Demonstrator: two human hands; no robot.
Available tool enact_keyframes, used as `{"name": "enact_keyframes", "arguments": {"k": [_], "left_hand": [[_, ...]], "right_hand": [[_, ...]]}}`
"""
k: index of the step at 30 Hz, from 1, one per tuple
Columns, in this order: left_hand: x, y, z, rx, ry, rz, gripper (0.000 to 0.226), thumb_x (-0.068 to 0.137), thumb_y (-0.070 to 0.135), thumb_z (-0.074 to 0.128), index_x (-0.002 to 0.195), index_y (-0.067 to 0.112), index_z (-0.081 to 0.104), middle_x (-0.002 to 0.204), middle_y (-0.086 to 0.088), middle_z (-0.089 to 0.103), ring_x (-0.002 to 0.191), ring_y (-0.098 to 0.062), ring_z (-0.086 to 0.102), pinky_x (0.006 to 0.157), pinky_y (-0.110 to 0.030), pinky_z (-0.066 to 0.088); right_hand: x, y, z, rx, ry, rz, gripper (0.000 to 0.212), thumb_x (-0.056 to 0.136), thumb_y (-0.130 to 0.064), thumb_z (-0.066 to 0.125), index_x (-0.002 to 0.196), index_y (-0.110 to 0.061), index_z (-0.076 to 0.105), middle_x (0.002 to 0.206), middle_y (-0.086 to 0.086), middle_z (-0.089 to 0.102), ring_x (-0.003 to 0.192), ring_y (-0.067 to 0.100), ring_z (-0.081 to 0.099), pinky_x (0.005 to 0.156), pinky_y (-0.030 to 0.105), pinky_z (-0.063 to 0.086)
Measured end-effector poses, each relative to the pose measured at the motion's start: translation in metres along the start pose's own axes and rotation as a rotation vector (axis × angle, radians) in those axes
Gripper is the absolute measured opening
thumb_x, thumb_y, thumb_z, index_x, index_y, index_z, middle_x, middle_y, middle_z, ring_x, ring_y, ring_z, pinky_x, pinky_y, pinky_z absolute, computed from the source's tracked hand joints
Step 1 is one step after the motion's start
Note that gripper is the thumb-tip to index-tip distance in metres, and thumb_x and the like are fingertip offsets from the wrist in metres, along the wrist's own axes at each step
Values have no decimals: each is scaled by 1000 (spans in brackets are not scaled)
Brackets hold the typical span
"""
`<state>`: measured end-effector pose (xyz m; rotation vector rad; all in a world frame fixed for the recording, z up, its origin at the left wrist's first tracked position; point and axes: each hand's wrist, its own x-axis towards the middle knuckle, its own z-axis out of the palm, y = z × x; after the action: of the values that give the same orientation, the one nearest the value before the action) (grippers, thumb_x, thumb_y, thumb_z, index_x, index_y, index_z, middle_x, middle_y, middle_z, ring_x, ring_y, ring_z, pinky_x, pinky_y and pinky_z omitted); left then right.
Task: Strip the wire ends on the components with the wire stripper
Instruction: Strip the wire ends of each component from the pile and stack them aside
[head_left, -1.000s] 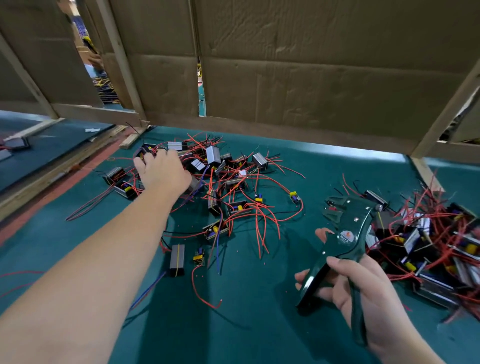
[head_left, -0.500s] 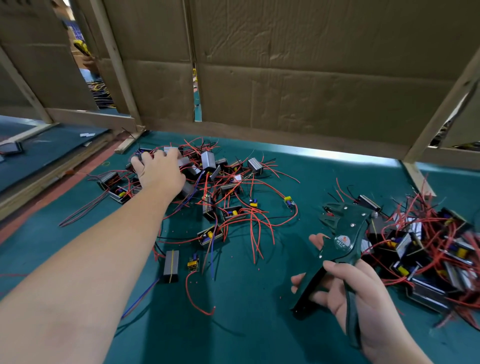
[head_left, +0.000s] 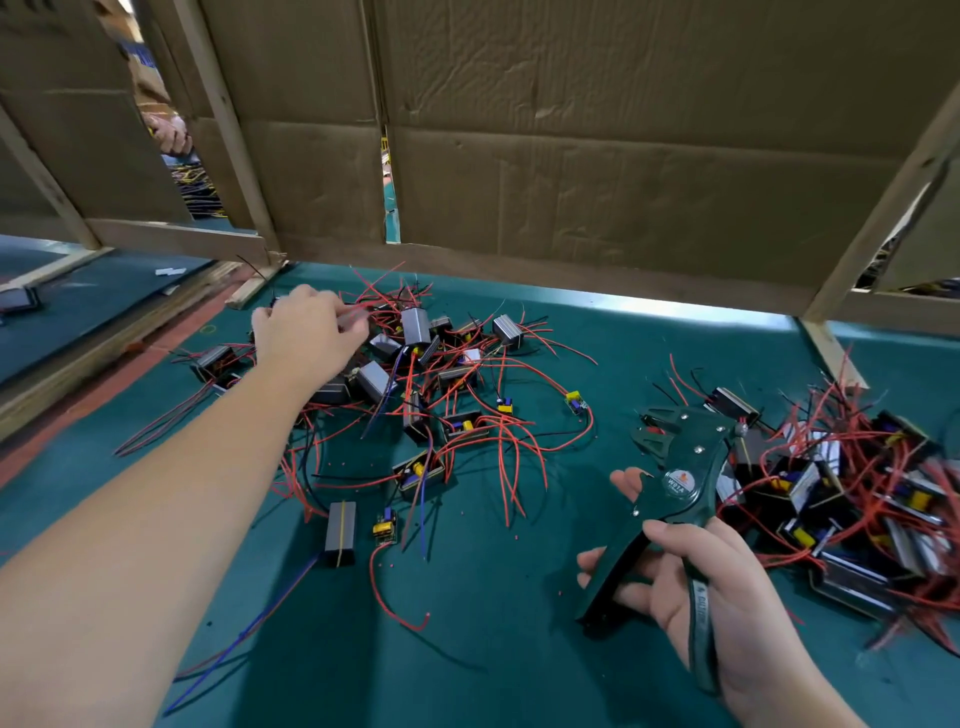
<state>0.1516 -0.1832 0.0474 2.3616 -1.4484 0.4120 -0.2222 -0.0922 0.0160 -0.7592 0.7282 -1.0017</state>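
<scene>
Left hand (head_left: 306, 335) reaches over the far left edge of the central component pile (head_left: 431, 374) on the green counter (head_left: 509, 665), fingers (head_left: 350, 326) curled into the tangle; blur hides whether they grip anything. Right hand (head_left: 727, 608) grips the wire stripper (head_left: 685, 457) by its spread handles, just beside a second pile (head_left: 857, 493) at far right.

Green table (head_left: 519, 649) (wired components (head_left: 415, 395) strewn)

An assembly workshop: a green-matted bench (head_left: 519, 649) heaped with wired components (head_left: 415, 395), screened by cardboard (head_left: 597, 156) on wooden frames (head_left: 228, 135). Through a gap, another person's hand (head_left: 174, 136) shows above what look like more wires (head_left: 200, 192).
</scene>
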Motion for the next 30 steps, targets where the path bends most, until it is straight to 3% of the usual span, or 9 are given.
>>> {"name": "enact_keyframes", "arguments": {"k": [2, 4, 8, 11, 17, 20, 23, 26, 30], "left_hand": [[1, 2, -11, -200, 66, -12, 36, 92, 48, 47, 80, 15, 59, 82, -5, 57, 82, -28, 52, 78, -40, 38], [2, 7, -27, -548, 68, -73, 31, 93, 48, 47, 88, 17, 51, 79, 2, 59, 78, -22, 52, 67, -33, 37], [2, 8, -65, -1018, 84, -75, 20, 89, 49, 53, 85, 30, 51, 77, 6, 68, 73, -14, 63, 66, -32, 49], [-3, 6, -90, -1228, 165, -59, 25, 83, 49, 57, 71, 27, 51, 57, 14, 53, 52, -1, 46, 49, -19, 39], [-24, 10, -94, -862, -296, 21, 14, 88, 40, 63, 83, 27, 61, 63, 8, 62, 58, -11, 50, 58, -28, 39], [-36, 17, -85, -606, -408, 61, 26, 86, 47, 64, 98, 25, 57, 75, 4, 56, 65, -8, 48, 60, -30, 35], [-45, 24, -83, -696, -497, 80, 37, 81, 57, 61, 91, 22, 59, 73, 7, 68, 62, -5, 55, 62, -30, 40], [-48, 29, -85, -798, -514, 120, 48, 68, 65, 58, 84, 20, 61, 75, 4, 72, 64, -11, 62, 67, -32, 46], [-48, 33, -81, -730, -335, 144, 57, 70, 71, 50, 87, 18, 63, 93, -15, 69, 80, -22, 59, 76, -33, 44]], "right_hand": [[0, -1, 1, 3, -3, 0, 61, 59, -14, 62, 119, -3, 58, 100, 5, 71, 67, 48, 64, 59, 56, 54], [-1, -2, 2, 11, 2, 6, 59, 62, -12, 59, 120, -2, 57, 108, 7, 70, 67, 48, 64, 59, 56, 54], [-1, -3, 0, 37, 15, 19, 61, 63, -12, 57, 123, -1, 53, 127, 5, 63, 67, 49, 64, 59, 57, 54], [-2, -5, 0, 49, 10, 26, 61, 62, -12, 57, 122, -1, 53, 128, 6, 62, 67, 48, 64, 59, 57, 54], [-2, -5, 2, 71, 20, 37, 58, 63, -12, 56, 120, -2, 55, 126, 8, 64, 65, 49, 64, 58, 57, 54], [-2, -5, 2, 68, 21, 39, 59, 60, -13, 57, 118, -2, 55, 125, 9, 64, 65, 48, 64, 58, 57, 54], [-3, -6, 3, 70, 25, 39, 54, 61, -12, 57, 114, -2, 56, 123, 10, 65, 66, 48, 64, 59, 58, 55], [-3, -7, 4, 82, 30, 51, 53, 60, -12, 57, 111, -1, 56, 121, 11, 66, 64, 47, 64, 57, 57, 55], [-4, -7, 5, 94, 35, 54, 52, 61, -12, 56, 112, -2, 57, 123, 11, 65, 64, 47, 64, 57, 56, 55]]}}
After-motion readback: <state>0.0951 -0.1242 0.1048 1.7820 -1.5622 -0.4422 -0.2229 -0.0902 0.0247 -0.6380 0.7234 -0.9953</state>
